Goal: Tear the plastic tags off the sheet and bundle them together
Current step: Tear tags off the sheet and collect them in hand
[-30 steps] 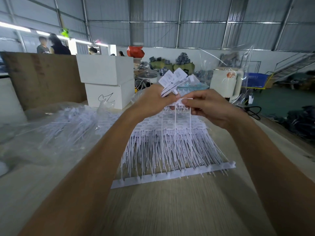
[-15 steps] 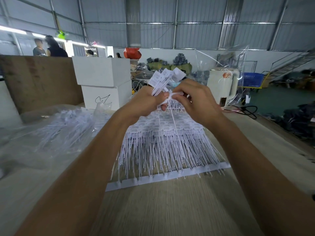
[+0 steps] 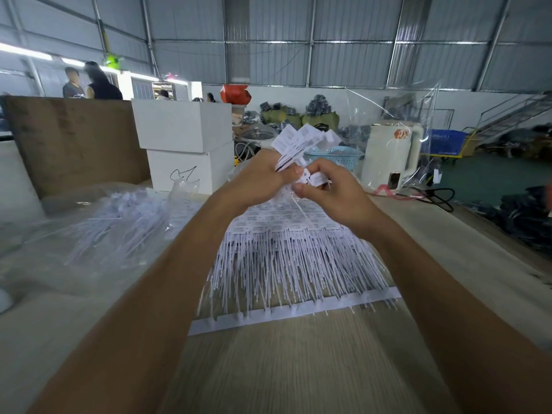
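**Both hands on tags above the sheet**

Head view: left hand [image 3: 257, 182] grips a bundle of torn tags [image 3: 304, 141], fingers curled round the stems, the flat label ends fanning up and to the right above the fist. Right hand [image 3: 331, 192] sits just beside it, touching, thumb and forefinger pinching a single tag [image 3: 313, 178] at its label end; its thin tail hangs down toward the sheet [image 3: 298, 252]. Sheet lies flat on the wooden table [image 3: 283, 369] directly below both hands, rows of printed labels at the far end, thin tails running toward the near carrier strip [image 3: 295, 313].

Writing: labels carry small print, too blurred to read. White boxes [image 3: 185, 150], stacked 2 high behind-left, lower one has a black hand-drawn squiggle. White appliance [image 3: 391, 150] at right has a red-orange mark, unreadable.

Room: bare table between strip and near edge. Clear plastic bag of loose tags [image 3: 119, 222] crowds the left side; black cable [image 3: 439, 198] lies on the table at far right
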{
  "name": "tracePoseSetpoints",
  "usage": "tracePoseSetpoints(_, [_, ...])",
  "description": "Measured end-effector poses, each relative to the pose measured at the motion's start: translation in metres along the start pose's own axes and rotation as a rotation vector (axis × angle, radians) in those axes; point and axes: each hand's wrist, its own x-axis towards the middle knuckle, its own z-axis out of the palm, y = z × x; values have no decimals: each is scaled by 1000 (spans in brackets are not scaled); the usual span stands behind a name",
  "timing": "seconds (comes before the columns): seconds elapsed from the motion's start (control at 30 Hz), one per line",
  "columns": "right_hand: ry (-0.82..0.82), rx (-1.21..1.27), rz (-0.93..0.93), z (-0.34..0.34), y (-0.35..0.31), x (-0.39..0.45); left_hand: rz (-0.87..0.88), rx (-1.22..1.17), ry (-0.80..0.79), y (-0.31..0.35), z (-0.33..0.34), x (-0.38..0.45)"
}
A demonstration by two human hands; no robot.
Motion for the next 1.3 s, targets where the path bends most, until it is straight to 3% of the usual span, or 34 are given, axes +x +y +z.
tracePoseSetpoints(0.1, [100,-1,-19,-5,0,1,39,118,161,0,0,6])
tracePoseSetpoints(0.17, [139,165,33,-8,-3,3,63,197,221,-2,-2,7])
tracePoseSetpoints(0.37, [59,730,179,-1,-7,4,13,-135,143,-9,2,2])
tracePoseSetpoints(0.43, [40,787,174,-1,-6,5,-57,-290,113,-6,1,2])
tracePoseSetpoints(0.53, [49,533,186,-1,-5,6,-93,-419,154,-5,-2,3])
tracePoseSetpoints(0.63, [40,256,194,1,-3,5,-6,-271,214,-3,-2,2])
tracePoseSetpoints(0.8, [1,290,178,0,-4,1,33,-126,203,-2,1,0])
tracePoseSetpoints(0.97, [121,61,-79,4,-13,-2,-141,-307,197,3,3,0])
tracePoseSetpoints(1.17, [177,-503,-447,3,-18,-1,-336,-440,113,8,-5,3])
tracePoseSetpoints(1.3, [262,-497,-470,5,-16,-3,-291,-416,162,11,-2,3])
